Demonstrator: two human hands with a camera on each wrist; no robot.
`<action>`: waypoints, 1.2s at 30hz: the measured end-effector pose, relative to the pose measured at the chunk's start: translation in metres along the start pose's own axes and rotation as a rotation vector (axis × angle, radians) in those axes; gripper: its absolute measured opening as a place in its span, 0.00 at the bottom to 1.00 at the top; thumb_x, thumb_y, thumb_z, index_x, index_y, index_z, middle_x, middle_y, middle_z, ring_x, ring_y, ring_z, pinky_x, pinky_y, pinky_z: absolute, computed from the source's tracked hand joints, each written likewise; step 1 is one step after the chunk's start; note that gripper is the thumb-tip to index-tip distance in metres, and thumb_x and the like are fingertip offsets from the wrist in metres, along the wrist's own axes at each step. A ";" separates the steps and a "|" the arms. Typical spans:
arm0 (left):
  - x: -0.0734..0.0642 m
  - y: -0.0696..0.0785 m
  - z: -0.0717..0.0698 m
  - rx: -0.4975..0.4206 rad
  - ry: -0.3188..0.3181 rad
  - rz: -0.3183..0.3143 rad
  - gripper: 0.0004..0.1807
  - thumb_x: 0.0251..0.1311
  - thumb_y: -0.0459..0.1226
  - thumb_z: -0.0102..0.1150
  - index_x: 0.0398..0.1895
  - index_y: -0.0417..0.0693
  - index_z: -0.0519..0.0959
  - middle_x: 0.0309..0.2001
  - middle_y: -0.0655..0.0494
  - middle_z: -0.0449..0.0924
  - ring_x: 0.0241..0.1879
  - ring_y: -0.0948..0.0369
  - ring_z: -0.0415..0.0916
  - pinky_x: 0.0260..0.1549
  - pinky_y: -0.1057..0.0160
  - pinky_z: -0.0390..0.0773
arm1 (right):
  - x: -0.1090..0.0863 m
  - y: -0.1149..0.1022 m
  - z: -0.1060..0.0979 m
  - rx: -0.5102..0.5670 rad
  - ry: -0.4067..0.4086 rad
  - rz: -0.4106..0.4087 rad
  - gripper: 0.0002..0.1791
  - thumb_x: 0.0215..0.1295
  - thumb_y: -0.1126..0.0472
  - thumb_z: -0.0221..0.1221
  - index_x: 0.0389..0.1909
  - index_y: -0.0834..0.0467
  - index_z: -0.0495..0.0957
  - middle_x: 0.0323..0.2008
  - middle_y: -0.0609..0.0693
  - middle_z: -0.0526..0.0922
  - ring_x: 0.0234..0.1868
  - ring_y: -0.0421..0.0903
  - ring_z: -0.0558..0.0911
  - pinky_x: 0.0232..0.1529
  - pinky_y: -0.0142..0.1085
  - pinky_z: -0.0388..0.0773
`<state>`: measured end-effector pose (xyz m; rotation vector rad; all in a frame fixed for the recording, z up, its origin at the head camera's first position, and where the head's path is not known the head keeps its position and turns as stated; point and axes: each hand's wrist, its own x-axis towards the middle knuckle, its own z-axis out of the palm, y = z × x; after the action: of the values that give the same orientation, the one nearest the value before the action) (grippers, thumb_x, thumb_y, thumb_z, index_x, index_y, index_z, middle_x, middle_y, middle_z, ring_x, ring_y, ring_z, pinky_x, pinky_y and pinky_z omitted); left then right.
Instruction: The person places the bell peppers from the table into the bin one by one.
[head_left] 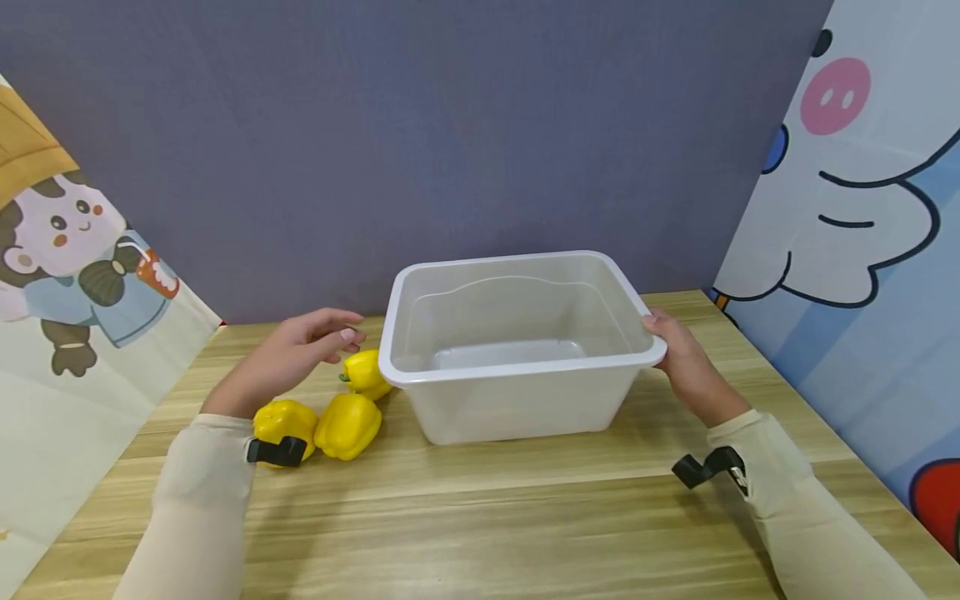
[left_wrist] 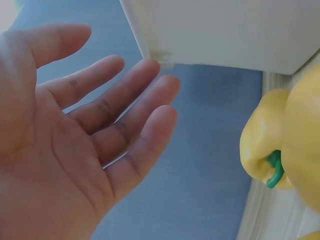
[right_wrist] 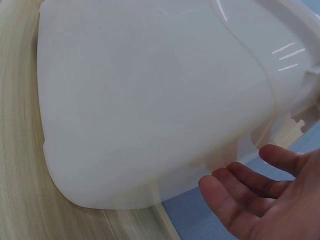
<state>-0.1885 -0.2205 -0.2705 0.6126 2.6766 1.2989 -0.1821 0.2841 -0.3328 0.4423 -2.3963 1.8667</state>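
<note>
Taking the white bin (head_left: 517,404) as the centre of a clock dial, with twelve o'clock away from the person, the right hand (head_left: 686,367) is at three o'clock. It grasps the rim there, the thumb over the edge and the other fingers bent along the outer wall. The bin stands on the wood-grained table (head_left: 480,517) with its mouth upward.

The left hand (head_left: 288,358) is at nine o'clock, released, its fingers loosely extended toward the bin. It hovers above three yellow peppers, the palm and parted fingers showing plainly in the left wrist view. The first pepper (head_left: 366,375) lies between eight and nine o'clock, tucked beneath the bin's overhanging rim; from this angle it is hard to be sure whether it touches the wall. Its green stem (left_wrist: 274,169) points away from the bin. The second pepper (head_left: 348,427) lies at eight o'clock, and the third pepper (head_left: 287,421), just beside it, is farther out in the same direction, partly covered by the black clip (head_left: 281,451) on the left sleeve (head_left: 198,500).

A grey-blue panel (head_left: 480,125) rises at twelve o'clock. Cartoon-printed panels flank the table, a chef-hatted figure (head_left: 75,225) at ten o'clock and a pink-snouted one (head_left: 847,96) at two.
</note>
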 end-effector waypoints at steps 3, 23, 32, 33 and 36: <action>-0.002 -0.004 0.000 -0.007 -0.026 -0.010 0.23 0.76 0.48 0.49 0.67 0.46 0.71 0.56 0.49 0.80 0.57 0.45 0.76 0.54 0.54 0.78 | 0.000 0.001 0.000 0.001 0.004 -0.001 0.34 0.80 0.44 0.34 0.67 0.69 0.61 0.50 0.51 0.75 0.50 0.46 0.74 0.49 0.40 0.70; -0.018 -0.022 -0.003 -0.022 -0.016 -0.030 0.25 0.77 0.48 0.48 0.69 0.46 0.69 0.61 0.47 0.76 0.58 0.47 0.75 0.52 0.64 0.78 | -0.001 0.002 0.003 0.012 0.018 0.000 0.32 0.80 0.44 0.35 0.65 0.68 0.62 0.49 0.48 0.76 0.49 0.43 0.74 0.49 0.40 0.69; -0.017 -0.027 -0.001 -0.042 -0.009 -0.032 0.25 0.77 0.47 0.48 0.69 0.43 0.68 0.62 0.41 0.75 0.58 0.46 0.75 0.51 0.66 0.78 | 0.000 0.001 0.002 0.013 0.025 0.019 0.33 0.80 0.45 0.34 0.67 0.70 0.60 0.48 0.45 0.77 0.48 0.42 0.75 0.48 0.39 0.69; -0.017 -0.028 -0.001 -0.045 -0.007 -0.034 0.25 0.77 0.47 0.48 0.69 0.43 0.68 0.62 0.42 0.75 0.58 0.46 0.75 0.51 0.66 0.78 | 0.000 0.001 0.002 0.018 0.027 0.020 0.33 0.80 0.46 0.34 0.67 0.70 0.60 0.48 0.45 0.77 0.47 0.42 0.75 0.48 0.39 0.69; -0.017 -0.031 -0.001 -0.049 -0.002 -0.030 0.26 0.77 0.48 0.48 0.69 0.43 0.68 0.62 0.41 0.75 0.57 0.47 0.75 0.52 0.65 0.78 | 0.000 0.001 0.002 0.033 0.034 0.017 0.31 0.80 0.47 0.34 0.66 0.69 0.62 0.47 0.44 0.78 0.47 0.41 0.75 0.47 0.39 0.69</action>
<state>-0.1826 -0.2452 -0.2946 0.5650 2.6338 1.3509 -0.1824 0.2824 -0.3338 0.3911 -2.3584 1.9074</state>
